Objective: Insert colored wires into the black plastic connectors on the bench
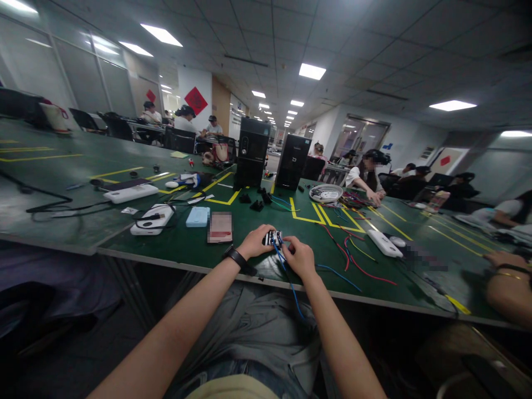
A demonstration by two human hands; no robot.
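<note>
My left hand (257,240) is closed around a small black-and-white electrical part (274,238), held just above the green table near its front edge. A blue wire (296,296) runs from this part down over the table edge. My right hand (301,257) is at the part's right side, thumb and fingers pinched together at the blue wire. The fingertips partly cover the exact spot where wire and part meet. Right of my right hand lie another blue wire (338,274) and several red wires (368,271) with a yellow one.
Left on the table (166,252) are a pale blue box (198,216), white power banks (152,220) and cables. Two black computer towers (251,152) stand ahead. A white basket (326,193) sits beside tangled wires. A co-worker's hand (375,197) reaches in; another person's arm (509,280) rests far right.
</note>
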